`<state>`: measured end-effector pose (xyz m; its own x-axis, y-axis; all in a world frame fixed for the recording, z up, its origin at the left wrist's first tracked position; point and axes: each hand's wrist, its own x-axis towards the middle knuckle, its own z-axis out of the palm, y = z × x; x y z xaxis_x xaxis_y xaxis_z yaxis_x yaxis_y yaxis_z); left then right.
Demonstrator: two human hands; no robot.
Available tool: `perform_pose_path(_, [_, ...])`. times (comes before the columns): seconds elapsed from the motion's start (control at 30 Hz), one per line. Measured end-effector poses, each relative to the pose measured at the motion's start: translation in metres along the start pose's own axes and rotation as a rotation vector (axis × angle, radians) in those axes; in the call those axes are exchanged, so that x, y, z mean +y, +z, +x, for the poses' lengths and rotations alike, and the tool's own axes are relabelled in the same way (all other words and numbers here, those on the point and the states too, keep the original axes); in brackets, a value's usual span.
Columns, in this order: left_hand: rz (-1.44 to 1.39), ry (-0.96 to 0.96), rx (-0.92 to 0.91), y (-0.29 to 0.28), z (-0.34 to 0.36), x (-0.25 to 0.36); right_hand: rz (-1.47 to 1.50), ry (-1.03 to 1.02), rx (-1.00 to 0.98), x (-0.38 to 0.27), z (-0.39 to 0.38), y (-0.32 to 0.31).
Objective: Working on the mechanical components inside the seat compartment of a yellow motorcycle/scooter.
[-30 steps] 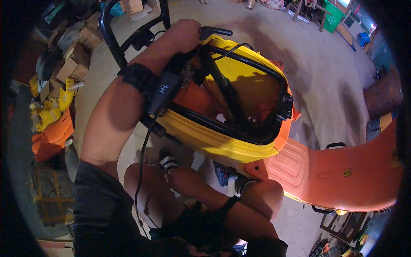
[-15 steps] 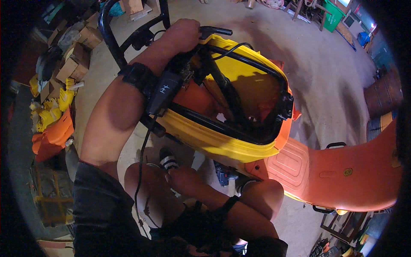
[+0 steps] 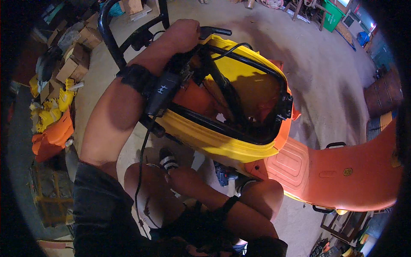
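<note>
A ride-on vehicle body stands tilted in front of me, with a yellow plastic shell (image 3: 214, 143) and a black tubular frame (image 3: 231, 92) around its opening. My left hand (image 3: 185, 35) is closed over the frame's far left part, beside a short black bar (image 3: 216, 31); its fingertips are hidden. On that wrist a black strap (image 3: 139, 79) carries a dark box (image 3: 162, 93) with a cable. Below the shell, my right hand (image 3: 176, 179) hangs low between my knees near my left shoe (image 3: 168, 159); its fingers are in shadow and mostly hidden.
An orange molded panel (image 3: 342, 175) extends right from the body. A dark blue tool (image 3: 222, 175) lies on the floor between my feet. Cardboard boxes (image 3: 75, 62) and yellow and orange plastic parts (image 3: 53, 132) line the left. A green bin (image 3: 332, 16) stands far right.
</note>
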<state>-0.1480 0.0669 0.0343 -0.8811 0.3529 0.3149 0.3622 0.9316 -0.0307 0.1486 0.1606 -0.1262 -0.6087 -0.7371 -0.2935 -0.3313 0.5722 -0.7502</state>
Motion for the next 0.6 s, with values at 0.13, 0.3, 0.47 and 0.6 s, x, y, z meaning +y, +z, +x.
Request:
perform_pose_path(0.13, [-0.005, 0.0, -0.037, -0.0013, 0.0011, -0.0002, -0.008, 0.011, 0.012, 0.0006, -0.0002, 0.0009])
perform_pose_path(0.3, [0.034, 0.004, -0.035, -0.0029, 0.001, 0.0018, -0.007, -0.015, 0.026, 0.0029, 0.0002, 0.0039])
perform_pose_path(0.47, [0.023, -0.001, -0.043, -0.0017, 0.0002, -0.0008, 0.023, -0.042, 0.063, 0.0006, -0.0006, 0.0026])
perform_pose_path(0.6, [0.028, 0.026, -0.077, -0.0055, 0.001, 0.0023, 0.019, -0.026, 0.051, 0.0019, -0.0002, 0.0029])
